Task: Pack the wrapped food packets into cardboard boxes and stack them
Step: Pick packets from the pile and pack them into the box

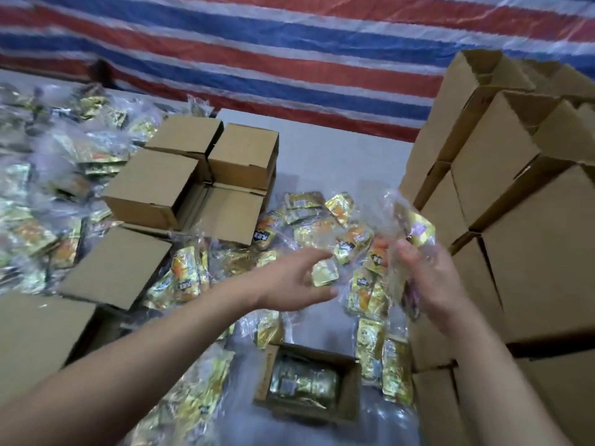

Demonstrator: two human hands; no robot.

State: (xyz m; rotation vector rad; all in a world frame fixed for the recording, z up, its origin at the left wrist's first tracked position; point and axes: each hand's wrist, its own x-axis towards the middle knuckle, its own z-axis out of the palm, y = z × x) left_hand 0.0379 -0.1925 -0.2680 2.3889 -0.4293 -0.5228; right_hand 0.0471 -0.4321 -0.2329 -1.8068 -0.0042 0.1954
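A grey surface sits by a striped sheet, beyond both hands. The right hand holds a blurry packet; the left hand is spread wide over loose packets. Below them, an open box holds packets, cut off by glare.

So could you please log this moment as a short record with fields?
left hand: open, reaching over the loose packets
right hand: grips a clear bag with a gold packet inside
open box: near the person, holds packets
closed boxes: far left, stacked
box stack: on the right
backdrop: striped tarp
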